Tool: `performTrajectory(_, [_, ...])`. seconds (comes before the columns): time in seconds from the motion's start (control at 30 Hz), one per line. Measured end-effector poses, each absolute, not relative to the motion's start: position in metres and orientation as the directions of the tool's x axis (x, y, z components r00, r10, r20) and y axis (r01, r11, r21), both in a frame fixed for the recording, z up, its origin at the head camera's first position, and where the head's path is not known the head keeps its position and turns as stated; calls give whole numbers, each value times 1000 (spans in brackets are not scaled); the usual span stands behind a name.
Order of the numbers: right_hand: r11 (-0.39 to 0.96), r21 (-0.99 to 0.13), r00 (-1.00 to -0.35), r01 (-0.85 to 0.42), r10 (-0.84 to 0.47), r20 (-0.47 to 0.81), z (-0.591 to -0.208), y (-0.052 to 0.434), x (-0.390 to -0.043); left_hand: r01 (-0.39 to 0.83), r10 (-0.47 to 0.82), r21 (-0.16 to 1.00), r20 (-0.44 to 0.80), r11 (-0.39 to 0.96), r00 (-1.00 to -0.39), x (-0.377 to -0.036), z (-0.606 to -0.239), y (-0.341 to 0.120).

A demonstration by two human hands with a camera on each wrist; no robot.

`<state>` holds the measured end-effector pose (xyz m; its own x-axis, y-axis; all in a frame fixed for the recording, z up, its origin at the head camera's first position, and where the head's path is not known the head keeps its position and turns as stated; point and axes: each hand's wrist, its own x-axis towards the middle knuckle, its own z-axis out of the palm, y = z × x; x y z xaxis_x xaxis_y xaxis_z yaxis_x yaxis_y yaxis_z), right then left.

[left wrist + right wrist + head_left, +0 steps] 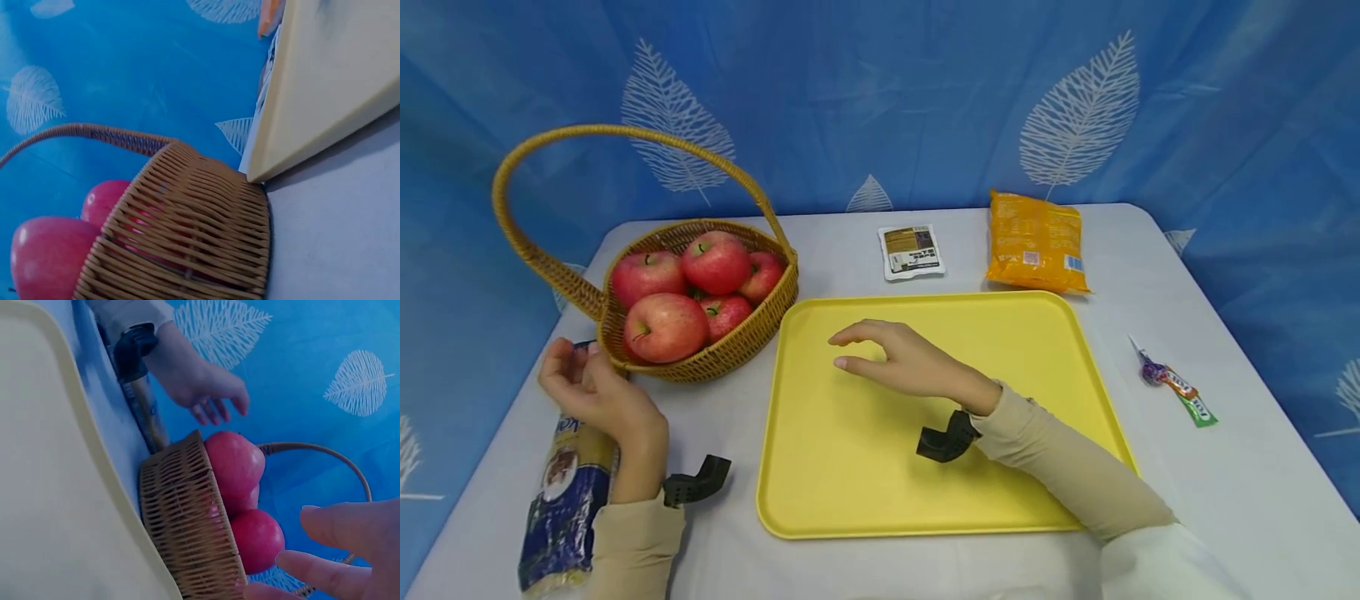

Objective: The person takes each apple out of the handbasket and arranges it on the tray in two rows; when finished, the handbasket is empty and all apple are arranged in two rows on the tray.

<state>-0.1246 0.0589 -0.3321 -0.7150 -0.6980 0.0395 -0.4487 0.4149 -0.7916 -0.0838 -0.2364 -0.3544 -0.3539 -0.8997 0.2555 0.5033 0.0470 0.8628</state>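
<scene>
My right hand [848,351] hovers over the left half of a yellow tray [1000,333], fingers loosely bent, holding nothing; its fingertips [350,550] show at the edge of the right wrist view. My left hand [567,363] is beside a wicker basket [752,325] of red apples [666,327], just above the top end of a long blue-and-yellow packet [561,508] that lies on the table. In the right wrist view that left hand [215,409] has relaxed fingers and grips nothing. The left wrist view shows only the basket [194,231], an apple [47,256] and the tray's corner [331,81].
An orange snack bag [1036,242] and a small white sachet [912,251] lie beyond the tray. A wrapped sweet [1176,390] lies at the right. The basket's tall handle [520,167] arches over the apples. A blue leaf-print curtain stands behind the grey table.
</scene>
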Motion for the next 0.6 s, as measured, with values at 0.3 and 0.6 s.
performTrajectory(0.3, [333,-813,-654,-478,-752,77,-326,11,-143,253,-870,965,71,-64,-487,-87,-370,-245])
performTrajectory(0.6, [210,-799,-667,-564,-686,290,-339,-42,-157,228,-867,963,-13,-146,-498,-94,-386,-245])
